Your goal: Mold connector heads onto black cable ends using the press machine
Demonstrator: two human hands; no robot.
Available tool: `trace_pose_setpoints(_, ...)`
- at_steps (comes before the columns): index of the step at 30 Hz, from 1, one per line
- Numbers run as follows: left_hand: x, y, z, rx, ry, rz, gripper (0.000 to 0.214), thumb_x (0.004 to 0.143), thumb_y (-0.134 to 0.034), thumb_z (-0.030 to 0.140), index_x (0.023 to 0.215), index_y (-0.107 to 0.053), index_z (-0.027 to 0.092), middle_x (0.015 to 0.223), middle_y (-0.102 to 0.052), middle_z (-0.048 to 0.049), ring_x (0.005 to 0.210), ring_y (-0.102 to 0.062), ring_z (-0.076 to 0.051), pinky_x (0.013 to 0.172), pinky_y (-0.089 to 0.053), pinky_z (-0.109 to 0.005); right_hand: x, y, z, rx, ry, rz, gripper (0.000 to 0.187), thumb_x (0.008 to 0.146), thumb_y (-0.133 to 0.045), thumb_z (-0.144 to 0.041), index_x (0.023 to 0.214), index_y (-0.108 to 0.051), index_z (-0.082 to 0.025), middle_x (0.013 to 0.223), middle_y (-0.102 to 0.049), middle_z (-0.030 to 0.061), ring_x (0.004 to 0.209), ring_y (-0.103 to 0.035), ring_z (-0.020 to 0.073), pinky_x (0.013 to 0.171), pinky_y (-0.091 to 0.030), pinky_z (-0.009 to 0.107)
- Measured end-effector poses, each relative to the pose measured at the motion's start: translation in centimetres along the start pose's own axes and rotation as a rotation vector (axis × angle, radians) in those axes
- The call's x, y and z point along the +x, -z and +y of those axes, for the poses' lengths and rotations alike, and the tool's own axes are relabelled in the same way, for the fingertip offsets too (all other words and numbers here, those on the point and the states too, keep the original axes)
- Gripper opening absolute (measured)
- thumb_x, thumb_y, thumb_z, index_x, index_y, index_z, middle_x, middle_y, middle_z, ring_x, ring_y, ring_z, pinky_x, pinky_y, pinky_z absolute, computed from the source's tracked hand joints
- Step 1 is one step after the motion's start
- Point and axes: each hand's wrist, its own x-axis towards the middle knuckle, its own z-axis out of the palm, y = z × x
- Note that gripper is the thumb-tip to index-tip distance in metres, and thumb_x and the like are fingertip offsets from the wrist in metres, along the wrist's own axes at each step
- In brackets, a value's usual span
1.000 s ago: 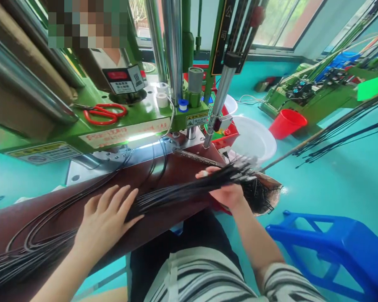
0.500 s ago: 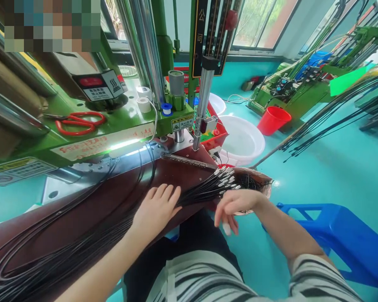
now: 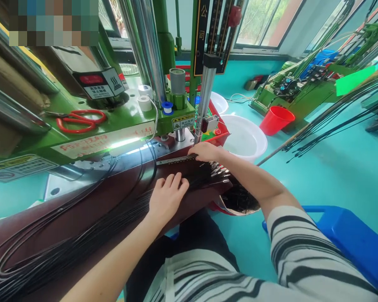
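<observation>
"Two hands at the surface [image 3: 190, 203]: how do they stand?"

"Nearest is the left hand [image 3: 168, 197], palm down, fingers bent over the black cables [image 3: 91, 238]; whether it grips or only presses, I can't tell. Those cables run from the surface's left end toward its right edge, where their silver tips [image 3: 219, 171] lie bunched. Beyond, the right hand [image 3: 208, 152] appears to pinch the right end of a metal strip [image 3: 176, 160]."

"What would do this well?"

"Even pressure from the left, I'd say, so the cables lie side by side and no tip slides out of line. The right should handle the strip lightly, by its end, clear of the tips."

"And room to move?"

"Little at the front edge: the person's lap [image 3: 192, 245] is just below. Under the right edge sits a lined bin [image 3: 222, 204], so anything nudged that way could drop in. Looped cables [image 3: 61, 209] reach out from the far edge, below the green press [image 3: 126, 119]; I'd not sweep the strip leftward. Wider movement suits the right side, over the floor [image 3: 318, 176], minding the white tub [image 3: 264, 144]. The red bucket [image 3: 275, 121] is farther off."
</observation>
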Motion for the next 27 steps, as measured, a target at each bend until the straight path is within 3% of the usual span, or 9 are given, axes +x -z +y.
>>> trace_pose_setpoints(4,-1.0,0.6,1.1,-0.109,-0.114,-0.016,0.027,0.085,-0.041,0.025,0.107,-0.057,0.022,0.129,-0.05,-0.0093,0.117,-0.043,-0.029,0.088,-0.036,-0.046,0.4,0.0,-1.0,-0.152,-0.021,0.024,0.028,0.08,-0.046,-0.007,0.103,-0.06,-0.014,0.098,-0.061,0.0113,0.087,-0.058,0.0245,0.071,-0.042,0.032)
trace_pose_setpoints(7,-1.0,0.8,1.1,-0.152,-0.089,-0.037,0.03,0.086,-0.041,0.033,0.11,-0.056,0.024,0.132,-0.047,-0.0076,0.116,-0.043,-0.03,0.09,-0.034,-0.05,0.0,0.1,-2.7,-0.162,-0.043,0.155,0.026,0.083,-0.041,-0.008,0.101,-0.059,-0.011,0.095,-0.059,0.0124,0.091,-0.056,0.0245,0.073,-0.041,0.033)
trace_pose_setpoints(9,-0.5,0.7,0.6,-0.157,-0.038,-0.05,0.031,0.085,-0.043,0.032,0.113,-0.055,0.025,0.131,-0.049,-0.0088,0.11,-0.048,-0.031,0.086,-0.037,-0.049,-0.9,0.3,-4.1,-0.088,0.021,0.251,0.022,0.085,-0.041,-0.012,0.098,-0.059,-0.012,0.096,-0.058,0.0114,0.095,-0.053,0.0231,0.08,-0.039,0.033)
trace_pose_setpoints(11,-0.2,0.7,0.0,-0.16,0.013,-0.075,0.035,0.084,-0.045,0.035,0.117,-0.053,0.026,0.127,-0.052,-0.011,0.105,-0.051,-0.03,0.081,-0.039,-0.047,-2.4,0.4,-5.2,0.051,0.149,0.213,0.017,0.085,-0.046,-0.022,0.095,-0.057,-0.014,0.095,-0.058,0.0083,0.092,-0.053,0.0201,0.08,-0.039,0.031)
trace_pose_setpoints(13,-0.5,0.9,-0.7,-0.159,0.038,-0.111,0.041,0.082,-0.047,0.038,0.122,-0.049,0.026,0.122,-0.055,-0.0112,0.103,-0.051,-0.029,0.078,-0.04,-0.043,-4.4,0.1,-6.0,0.158,0.25,0.095,0.025,0.078,-0.057,-0.032,0.096,-0.055,-0.014,0.096,-0.058,0.0067,0.088,-0.053,0.0193,0.077,-0.04,0.03)
trace_pose_setpoints(15,-1.8,1.3,-1.7,-0.138,0.056,-0.142,0.047,0.082,-0.048,0.038,0.127,-0.043,0.027,0.12,-0.055,-0.0104,0.102,-0.051,-0.027,0.079,-0.039,-0.041,-6.2,-0.5,-6.2,0.151,0.273,0.074,0.041,0.07,-0.065,-0.031,0.104,-0.051,-0.013,0.108,-0.055,0.0093,0.096,-0.051,0.0217,0.083,-0.038,0.033)
trace_pose_setpoints(18,-5.1,2.0,-3.4,-0.065,0.139,-0.15,0.053,0.081,-0.048,0.043,0.13,-0.041,0.021,0.116,-0.057,-0.0127,0.099,-0.052,-0.027,0.078,-0.038,-0.04,-7.5,-1.3,-5.5,0.028,0.243,0.151,0.051,0.07,-0.062,-0.019,0.118,-0.044,-0.013,0.121,-0.048,0.0113,0.108,-0.043,0.0237,0.09,-0.03,0.036)
trace_pose_setpoints(23,-9.9,2.4,-6.2,0.093,0.259,-0.126,0.051,0.081,-0.042,0.053,0.107,-0.056,0.012,0.093,-0.061,-0.0133,0.084,-0.054,-0.027,0.068,-0.036,-0.037,-5.5,-2.6,-4.1,-0.272,0.251,0.256,0.018,0.082,-0.046,-0.013,0.098,-0.054,-0.015,0.096,-0.055,0.009,0.086,-0.047,0.0206,0.073,-0.031,0.033)
trace_pose_setpoints(27,-10.2,2.0,-7.0,0.11,0.306,-0.078,0.043,0.082,-0.042,0.051,0.093,-0.058,0.013,0.091,-0.06,-0.0114,0.082,-0.053,-0.025,0.066,-0.036,-0.035,-4.0,-4.4,-3.6,-0.384,0.187,0.502,0.021,0.088,-0.038,-0.015,0.084,-0.059,-0.017,0.084,-0.054,0.0083,0.08,-0.045,0.0205,0.069,-0.031,0.033)
